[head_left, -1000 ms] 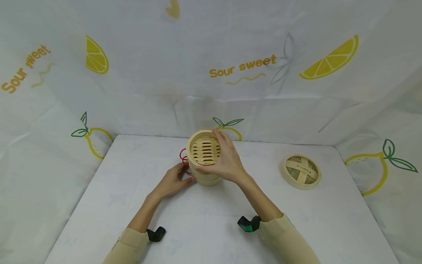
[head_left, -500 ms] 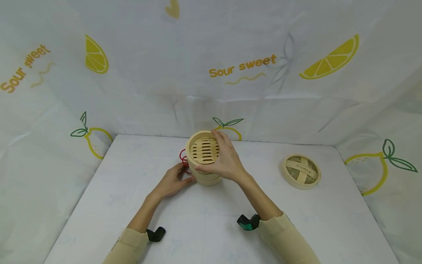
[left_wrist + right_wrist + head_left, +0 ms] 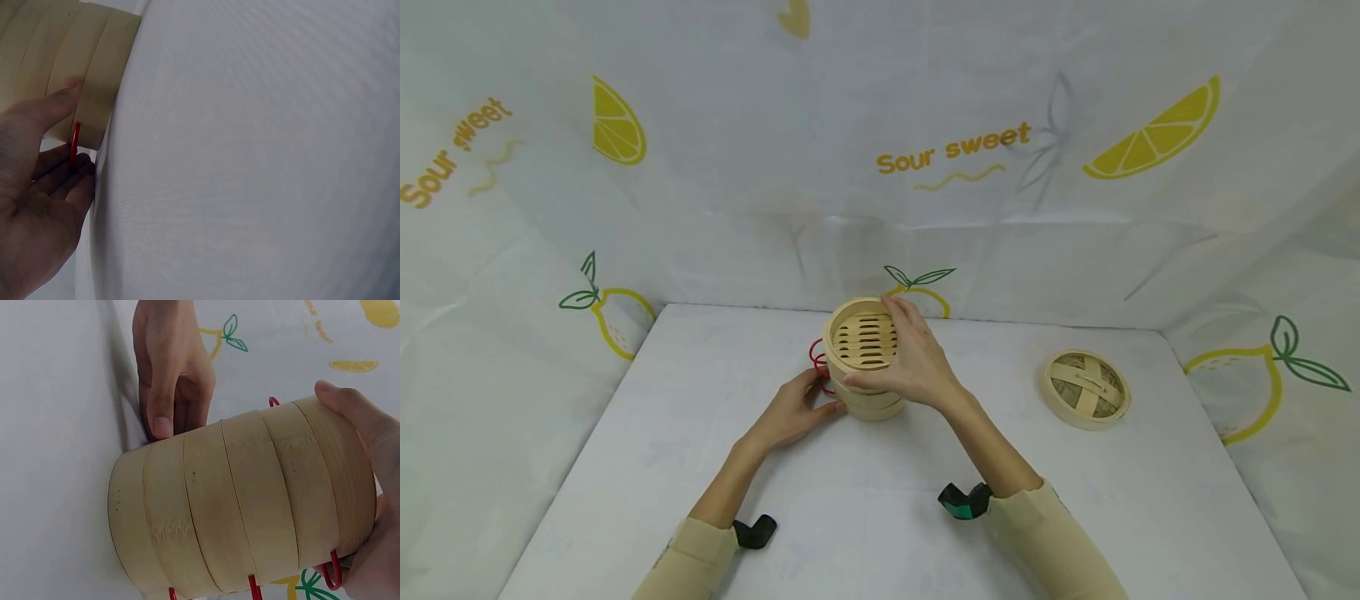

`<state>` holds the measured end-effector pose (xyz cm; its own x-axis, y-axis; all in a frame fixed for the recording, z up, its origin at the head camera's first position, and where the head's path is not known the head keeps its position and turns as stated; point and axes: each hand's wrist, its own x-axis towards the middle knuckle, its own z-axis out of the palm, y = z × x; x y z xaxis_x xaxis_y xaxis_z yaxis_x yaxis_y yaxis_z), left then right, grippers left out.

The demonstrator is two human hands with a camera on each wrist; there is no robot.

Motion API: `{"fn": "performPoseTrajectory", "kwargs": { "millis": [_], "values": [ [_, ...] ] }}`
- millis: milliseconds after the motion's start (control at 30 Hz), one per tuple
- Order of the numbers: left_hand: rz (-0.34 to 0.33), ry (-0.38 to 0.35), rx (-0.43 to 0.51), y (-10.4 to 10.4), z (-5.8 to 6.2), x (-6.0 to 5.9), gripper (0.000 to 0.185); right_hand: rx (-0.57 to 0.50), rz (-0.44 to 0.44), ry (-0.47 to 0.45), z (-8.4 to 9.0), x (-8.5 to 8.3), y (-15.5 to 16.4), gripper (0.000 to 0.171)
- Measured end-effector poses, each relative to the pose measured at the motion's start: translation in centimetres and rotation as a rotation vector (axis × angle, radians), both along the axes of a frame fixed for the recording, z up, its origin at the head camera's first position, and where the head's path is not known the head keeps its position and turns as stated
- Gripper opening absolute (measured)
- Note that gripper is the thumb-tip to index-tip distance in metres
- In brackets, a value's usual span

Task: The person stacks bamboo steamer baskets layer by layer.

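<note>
Centrally, at the far middle of the worktop, I see the bamboo steamer standing upright, its slatted top tier uncovered. My right hand curls over the upper rim, thumb and fingers gripping the top tier. My left hand rests against the steamer's base, thumb pressed on its side, fingers by the red wire. Well apart to the right lies the woven lid.

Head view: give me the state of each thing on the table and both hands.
Bamboo steamer: upright, stacked tiers, uncovered.
Lid: off, flat on the table, apart from the steamer.
Red wire rack: against the steamer's left side.
Right hand: grips the top tier.
Left hand: touches the base.
</note>
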<state>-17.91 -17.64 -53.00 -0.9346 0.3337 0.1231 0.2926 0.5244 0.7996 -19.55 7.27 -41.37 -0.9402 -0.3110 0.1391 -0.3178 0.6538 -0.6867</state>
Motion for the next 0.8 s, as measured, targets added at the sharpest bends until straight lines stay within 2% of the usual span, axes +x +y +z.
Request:
{"fn": "performPoseTrajectory", "kwargs": {
  "millis": [800],
  "values": [
    [0.008,-0.032,-0.026,-0.1,0.0,0.03,0.065,0.044,0.003,-0.044,0.37,0.15,0.0,0.135]
  ]
}}
